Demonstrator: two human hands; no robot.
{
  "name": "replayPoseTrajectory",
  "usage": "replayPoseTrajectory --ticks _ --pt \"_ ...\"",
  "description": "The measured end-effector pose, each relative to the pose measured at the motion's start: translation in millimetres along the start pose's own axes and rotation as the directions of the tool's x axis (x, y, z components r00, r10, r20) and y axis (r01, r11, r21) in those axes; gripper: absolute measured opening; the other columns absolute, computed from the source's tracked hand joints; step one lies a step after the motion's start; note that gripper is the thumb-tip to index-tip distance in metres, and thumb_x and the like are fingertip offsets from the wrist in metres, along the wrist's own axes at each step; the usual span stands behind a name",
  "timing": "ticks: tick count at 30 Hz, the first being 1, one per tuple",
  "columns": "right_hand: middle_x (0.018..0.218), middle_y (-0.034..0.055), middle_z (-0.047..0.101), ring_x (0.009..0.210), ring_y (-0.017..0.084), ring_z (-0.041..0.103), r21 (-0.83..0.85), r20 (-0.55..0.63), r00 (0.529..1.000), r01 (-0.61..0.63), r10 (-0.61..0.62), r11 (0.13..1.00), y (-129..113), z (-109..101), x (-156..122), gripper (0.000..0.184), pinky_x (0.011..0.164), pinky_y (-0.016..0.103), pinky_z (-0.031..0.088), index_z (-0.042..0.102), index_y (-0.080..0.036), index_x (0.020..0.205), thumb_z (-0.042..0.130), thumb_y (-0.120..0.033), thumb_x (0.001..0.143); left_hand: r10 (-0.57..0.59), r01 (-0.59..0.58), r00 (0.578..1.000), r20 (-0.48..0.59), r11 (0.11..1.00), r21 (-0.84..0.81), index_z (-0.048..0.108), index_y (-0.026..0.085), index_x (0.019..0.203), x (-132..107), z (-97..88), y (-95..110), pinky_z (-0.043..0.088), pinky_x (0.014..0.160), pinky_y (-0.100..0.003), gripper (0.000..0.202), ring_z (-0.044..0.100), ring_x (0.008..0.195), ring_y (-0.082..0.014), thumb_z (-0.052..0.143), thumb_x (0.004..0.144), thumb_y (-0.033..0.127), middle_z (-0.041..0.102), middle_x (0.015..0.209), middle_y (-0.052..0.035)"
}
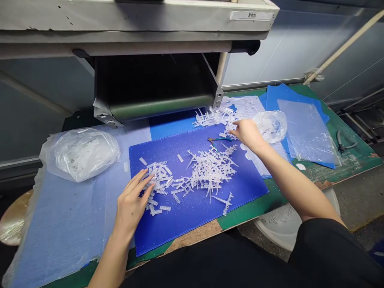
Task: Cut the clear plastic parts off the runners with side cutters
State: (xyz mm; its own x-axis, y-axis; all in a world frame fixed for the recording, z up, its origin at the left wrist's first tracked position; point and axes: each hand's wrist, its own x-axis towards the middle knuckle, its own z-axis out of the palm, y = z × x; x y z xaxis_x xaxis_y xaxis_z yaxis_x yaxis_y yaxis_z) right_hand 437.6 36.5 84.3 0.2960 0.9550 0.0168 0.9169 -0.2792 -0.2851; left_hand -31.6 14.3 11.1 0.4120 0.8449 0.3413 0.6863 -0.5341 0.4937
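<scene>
My left hand [132, 200] is open, its fingers spread over the left edge of a pile of small clear plastic strips [162, 176]. Toward the back, my right hand [247, 134] has its fingers bent in a pinch beside a heap of translucent plastic sprues [214, 118]; whatever is between the fingertips cannot be made out. A larger tangle of branched plastic sprues [211, 170] lies in the middle of the blue corrugated sheet [180, 228]. Small nippers [220, 139] with teal handles rest just behind that tangle. One loose sprue [224, 203] lies nearer the front.
A clear bag of plastic pieces [87, 154] sits at left, another plastic bag [271, 126] by my right wrist. A conveyor belt [162, 106] ends above the table's back. At right are blue sheets [300, 104] and grey-handled pliers [345, 142]. A white tub [282, 228] stands below.
</scene>
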Motion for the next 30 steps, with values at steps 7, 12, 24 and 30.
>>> replayPoseTrajectory --ticks 7,12,24,30 --pt "0.111 0.0067 0.074 0.098 0.021 0.074 0.024 -0.046 0.983 0.179 -0.178 0.983 -31 -18 4 0.028 0.09 0.04 0.063 0.073 -0.014 0.117 0.064 -0.039 0.109 -0.104 0.075 0.984 -0.144 0.979 -0.191 0.075 0.026 0.135 10 -19.3 27 0.051 0.126 -0.05 0.037 0.071 0.134 -0.0274 0.073 0.099 0.033 0.075 0.14 -0.007" --pt "0.098 0.0053 0.075 0.083 0.017 0.069 0.082 -0.058 0.815 0.58 -0.577 0.811 -112 -48 -78 0.02 0.072 0.03 0.052 0.083 -0.022 0.113 0.065 -0.026 0.107 -0.297 0.386 0.919 0.258 0.559 -0.734 0.054 0.027 0.159 24 -29.7 63 0.06 0.117 -0.046 0.074 0.07 0.136 -0.0286 0.079 0.093 0.048 0.068 0.152 -0.0113" --pt "0.125 0.0105 0.082 0.113 0.029 0.079 0.862 0.159 0.917 0.051 -0.365 0.504 -203 62 -172 0.044 0.101 0.051 0.066 0.074 -0.026 0.142 0.071 -0.044 0.103 -0.399 0.552 0.799 0.451 0.185 -0.813 0.081 0.014 0.115 -27 -43.7 52 0.07 0.096 -0.036 0.042 0.084 0.101 -0.0261 0.084 0.089 0.047 0.086 0.107 -0.0103" --pt "0.108 0.0063 0.086 0.098 0.029 0.084 0.871 0.327 0.874 -0.13 -0.36 0.474 -216 81 -183 0.037 0.096 0.047 0.069 0.085 -0.025 0.125 0.077 -0.047 0.097 -0.417 0.569 0.789 0.451 0.22 -0.792 0.081 0.019 0.125 -55 -50.7 36 0.066 0.108 -0.038 0.048 0.082 0.112 -0.0261 0.088 0.085 0.044 0.083 0.122 -0.0084"
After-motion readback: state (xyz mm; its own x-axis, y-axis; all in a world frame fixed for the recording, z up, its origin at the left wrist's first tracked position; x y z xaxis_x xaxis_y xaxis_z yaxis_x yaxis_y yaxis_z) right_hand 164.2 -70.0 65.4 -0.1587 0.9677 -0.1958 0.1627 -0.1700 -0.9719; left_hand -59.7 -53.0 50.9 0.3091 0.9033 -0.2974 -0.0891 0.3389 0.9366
